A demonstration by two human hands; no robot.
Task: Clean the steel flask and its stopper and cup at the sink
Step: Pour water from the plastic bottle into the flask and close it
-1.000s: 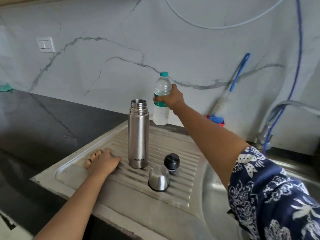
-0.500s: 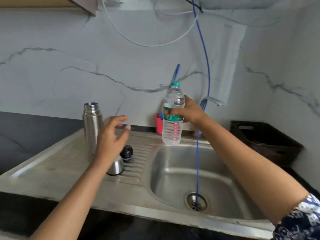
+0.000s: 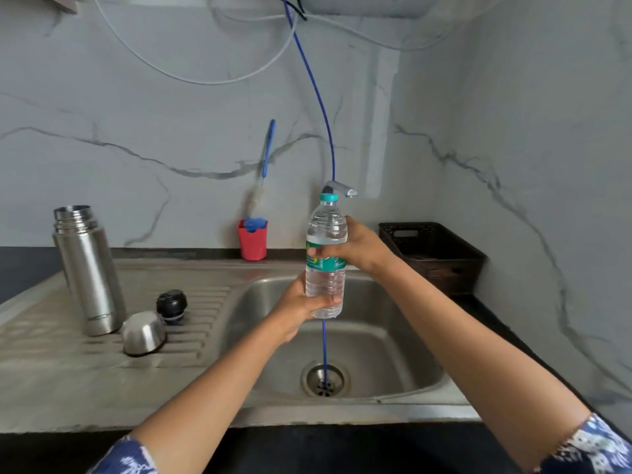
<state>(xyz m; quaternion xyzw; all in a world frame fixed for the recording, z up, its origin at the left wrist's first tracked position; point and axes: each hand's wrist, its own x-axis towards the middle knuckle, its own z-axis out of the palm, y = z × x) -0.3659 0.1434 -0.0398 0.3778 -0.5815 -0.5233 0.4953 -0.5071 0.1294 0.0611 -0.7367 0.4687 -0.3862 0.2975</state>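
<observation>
Left hand now on bottle base (right hand at label)

The person is wearing a navy-blue fabric top printed with white floral shapes, its left sleeve and right sleeve leaving the forearms, left hand and right hand uncovered.

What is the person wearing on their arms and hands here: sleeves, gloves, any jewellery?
Both hands are bare: there are no gloves on the left hand or the right hand, and no ring, watch or bangle shows. The forearms are uncovered too. Sleeves appear only at the bottom edge of the view. The left sleeve and the right sleeve are dark blue fabric with a white printed pattern.
</observation>
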